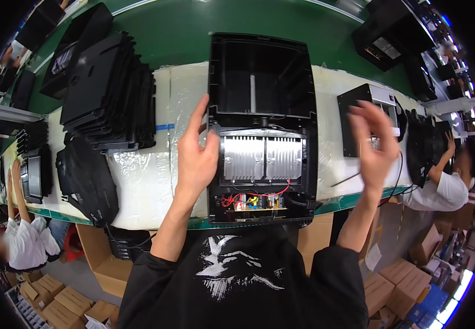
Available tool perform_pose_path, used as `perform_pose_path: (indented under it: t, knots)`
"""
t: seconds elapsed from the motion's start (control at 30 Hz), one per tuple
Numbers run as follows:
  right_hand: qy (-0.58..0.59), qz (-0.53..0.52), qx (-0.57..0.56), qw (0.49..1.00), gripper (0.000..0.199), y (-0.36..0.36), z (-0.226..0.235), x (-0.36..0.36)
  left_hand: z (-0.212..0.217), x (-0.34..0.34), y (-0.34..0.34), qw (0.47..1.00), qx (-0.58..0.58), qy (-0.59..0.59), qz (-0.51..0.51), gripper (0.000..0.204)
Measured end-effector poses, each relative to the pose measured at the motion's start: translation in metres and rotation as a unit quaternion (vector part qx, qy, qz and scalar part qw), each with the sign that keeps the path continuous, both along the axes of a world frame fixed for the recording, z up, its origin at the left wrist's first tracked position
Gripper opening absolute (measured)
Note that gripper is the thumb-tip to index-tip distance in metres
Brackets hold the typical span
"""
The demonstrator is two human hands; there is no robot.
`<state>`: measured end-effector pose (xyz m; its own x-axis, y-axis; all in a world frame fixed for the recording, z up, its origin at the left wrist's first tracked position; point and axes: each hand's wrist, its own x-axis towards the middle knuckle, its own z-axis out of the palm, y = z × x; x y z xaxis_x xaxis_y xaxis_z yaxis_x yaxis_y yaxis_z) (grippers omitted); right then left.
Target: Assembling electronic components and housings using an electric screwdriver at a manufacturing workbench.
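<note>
A large open black appliance housing [262, 71] lies on the white padded bench in front of me. Inside it I see two silver finned heat sinks [262, 159] and a circuit board with red wires [254, 200] at the near end. My left hand [196, 153] rests flat against the housing's left edge, fingers apart, thumb touching the rim. My right hand [374, 142] hovers open to the right of the housing, holding nothing, in front of a smaller black and white unit [366, 118] with a black cable.
A stack of black plastic covers [111, 96] stands at the left, with more black parts [86, 181] nearer. Other workers sit at far left [20, 241] and at right [446, 186]. Cardboard boxes [402, 285] lie below the bench. A green conveyor [171, 33] runs behind.
</note>
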<state>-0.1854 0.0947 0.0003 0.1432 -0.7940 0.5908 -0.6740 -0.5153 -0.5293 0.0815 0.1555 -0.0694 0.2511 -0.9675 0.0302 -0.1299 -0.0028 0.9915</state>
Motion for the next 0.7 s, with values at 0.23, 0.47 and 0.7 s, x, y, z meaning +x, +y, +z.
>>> perform_pose_path:
  t: [0.23, 0.47, 0.7]
  knots:
    - [0.045, -0.492, 0.239, 0.836, 0.056, -0.012, -0.106, -0.261, -0.007, 0.0, -0.002, 0.998, -0.063, 0.011, 0.025, 0.055]
    - [0.064, -0.529, 0.324, 0.782, 0.063, -0.007, -0.158, -0.226, -0.014, 0.002, -0.001, 0.997, -0.078, 0.001, 0.02, 0.055]
    - [-0.399, -0.263, 0.267, 0.837, 0.021, 0.025, -0.138, -0.229, -0.011, -0.001, 0.032, 0.999, -0.033, 0.004, -0.003, 0.058]
